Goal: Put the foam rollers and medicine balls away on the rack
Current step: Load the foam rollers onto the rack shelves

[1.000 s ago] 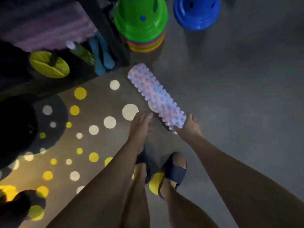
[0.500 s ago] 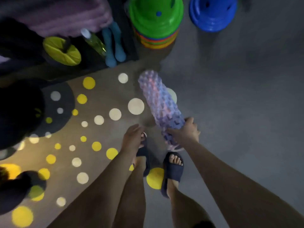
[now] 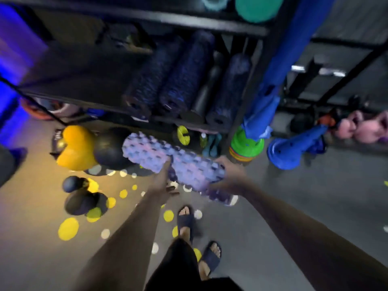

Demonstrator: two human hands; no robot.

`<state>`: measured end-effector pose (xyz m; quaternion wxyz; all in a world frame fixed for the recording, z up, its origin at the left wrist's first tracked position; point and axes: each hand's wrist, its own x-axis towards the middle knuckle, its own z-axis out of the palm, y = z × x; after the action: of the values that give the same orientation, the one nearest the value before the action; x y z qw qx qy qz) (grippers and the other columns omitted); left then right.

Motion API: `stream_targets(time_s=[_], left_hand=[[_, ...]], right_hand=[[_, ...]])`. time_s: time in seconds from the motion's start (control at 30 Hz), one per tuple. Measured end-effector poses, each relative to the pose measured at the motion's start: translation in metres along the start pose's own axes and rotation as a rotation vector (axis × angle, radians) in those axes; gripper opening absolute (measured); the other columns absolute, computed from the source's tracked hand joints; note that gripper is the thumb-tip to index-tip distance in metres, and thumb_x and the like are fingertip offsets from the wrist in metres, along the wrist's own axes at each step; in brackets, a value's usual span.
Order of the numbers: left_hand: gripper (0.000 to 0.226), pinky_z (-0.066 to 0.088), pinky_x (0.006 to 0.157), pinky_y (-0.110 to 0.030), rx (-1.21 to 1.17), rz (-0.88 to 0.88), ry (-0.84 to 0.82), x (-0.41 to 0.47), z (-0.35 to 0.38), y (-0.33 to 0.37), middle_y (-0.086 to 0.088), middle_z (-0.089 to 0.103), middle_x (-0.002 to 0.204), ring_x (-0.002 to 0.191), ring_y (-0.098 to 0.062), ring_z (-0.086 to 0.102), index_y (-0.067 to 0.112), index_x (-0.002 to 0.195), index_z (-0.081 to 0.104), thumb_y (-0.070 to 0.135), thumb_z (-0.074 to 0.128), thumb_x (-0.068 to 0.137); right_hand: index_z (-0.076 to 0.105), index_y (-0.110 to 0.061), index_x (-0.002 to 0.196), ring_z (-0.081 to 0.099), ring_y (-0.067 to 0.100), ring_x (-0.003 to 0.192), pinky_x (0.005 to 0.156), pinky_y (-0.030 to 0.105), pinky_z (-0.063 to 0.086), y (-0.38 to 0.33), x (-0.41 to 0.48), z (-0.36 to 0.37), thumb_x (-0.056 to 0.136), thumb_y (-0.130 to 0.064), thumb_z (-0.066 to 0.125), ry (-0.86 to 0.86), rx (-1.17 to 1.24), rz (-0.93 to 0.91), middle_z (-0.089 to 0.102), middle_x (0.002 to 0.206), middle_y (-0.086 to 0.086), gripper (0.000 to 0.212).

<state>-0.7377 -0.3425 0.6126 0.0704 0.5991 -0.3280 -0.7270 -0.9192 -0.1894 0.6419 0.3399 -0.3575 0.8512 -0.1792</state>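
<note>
A knobbly lilac foam roller (image 3: 182,160) is held off the floor, roughly level, in front of the black rack (image 3: 189,120). My right hand (image 3: 228,177) grips its right end. My left hand (image 3: 162,183) supports its underside near the middle. Several dark blue foam rollers (image 3: 178,80) lie side by side on the rack's middle shelf. A large dark medicine ball (image 3: 109,149) sits on the floor beside the rack. Two smaller dark balls (image 3: 80,201) lie on the dotted mat further left. The picture is blurred by motion.
A yellow object (image 3: 73,148) rests beside the big ball. Stacked green cones (image 3: 246,147) and a blue cone (image 3: 291,151) stand right of the rack, with a blue pad (image 3: 279,66) leaning on its post. Pink balls (image 3: 361,127) sit at the far right. My sandalled feet (image 3: 197,238) are below.
The lilac roller has come up from the floor to shelf height. My left hand has joined under it. The view has swung up to take in the rack.
</note>
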Motion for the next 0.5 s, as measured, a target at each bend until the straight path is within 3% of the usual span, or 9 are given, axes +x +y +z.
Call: stream_targets(time_s=[0.07,0.13,0.27,0.33,0.37,0.43,0.5], left_hand=[[0.058,0.051,0.072,-0.039,-0.146,0.085,-0.036,-0.020,-0.021,0.043,-0.007,0.053,0.070,0.070,-0.024,0.056,0.019,0.069,0.055,0.074,0.074,0.070],[0.061,0.053,0.071,-0.038,-0.282,0.180,-0.036,-0.030,-0.038,0.081,-0.013,0.056,0.073,0.072,-0.027,0.061,0.014,0.071,0.057,0.070,0.081,0.067],[0.061,0.056,0.066,-0.038,-0.395,0.395,0.112,-0.066,-0.051,0.154,-0.009,0.066,0.086,0.079,-0.028,0.065,0.016,0.098,0.064,0.065,0.082,0.067],[0.087,0.058,0.090,-0.046,-0.446,0.625,0.257,-0.082,-0.052,0.190,-0.006,0.065,0.123,0.108,-0.029,0.066,0.016,0.138,0.042,0.056,0.082,0.072],[0.094,0.054,0.099,-0.044,-0.449,0.728,0.302,-0.094,-0.048,0.208,-0.002,0.056,0.138,0.118,-0.025,0.062,0.018,0.148,0.028,0.051,0.080,0.077],[0.094,0.048,0.104,-0.035,-0.431,0.888,0.338,-0.105,-0.047,0.248,0.004,0.046,0.143,0.126,-0.016,0.055,0.020,0.151,0.016,0.044,0.077,0.084],[0.091,0.049,0.105,-0.035,-0.394,0.986,0.313,-0.104,-0.045,0.299,0.005,0.049,0.140,0.125,-0.015,0.057,0.020,0.147,0.020,0.043,0.079,0.081]], right_hand=[[0.055,-0.031,0.118,0.063,0.028,0.106,0.088,0.035,0.049,-0.054,0.009,-0.026,0.056,-0.049,0.088,0.020,-0.017,-0.129,0.067,0.112,0.000,0.072],[0.053,-0.034,0.118,0.059,0.027,0.111,0.095,0.039,0.048,-0.104,0.017,-0.049,0.050,-0.056,0.082,0.044,-0.020,-0.238,0.063,0.117,-0.002,0.077],[0.045,-0.042,0.117,0.055,0.025,0.111,0.095,0.043,0.049,-0.180,0.031,-0.092,0.047,-0.060,0.076,0.092,-0.010,-0.401,0.058,0.116,-0.005,0.079],[0.044,-0.040,0.126,0.049,0.022,0.117,0.098,0.042,0.047,-0.209,0.035,-0.112,0.056,-0.055,0.080,0.123,-0.024,-0.479,0.052,0.121,-0.007,0.080],[0.042,-0.038,0.131,0.045,0.020,0.120,0.099,0.041,0.045,-0.221,0.037,-0.122,0.059,-0.055,0.079,0.138,-0.027,-0.518,0.049,0.124,-0.008,0.082],[0.039,-0.036,0.139,0.042,0.017,0.124,0.101,0.039,0.043,-0.245,0.045,-0.142,0.064,-0.060,0.074,0.175,-0.038,-0.571,0.045,0.129,-0.009,0.087],[0.036,-0.036,0.143,0.045,0.017,0.125,0.103,0.039,0.043,-0.266,0.061,-0.159,0.066,-0.060,0.076,0.212,-0.033,-0.585,0.045,0.132,-0.007,0.089]])
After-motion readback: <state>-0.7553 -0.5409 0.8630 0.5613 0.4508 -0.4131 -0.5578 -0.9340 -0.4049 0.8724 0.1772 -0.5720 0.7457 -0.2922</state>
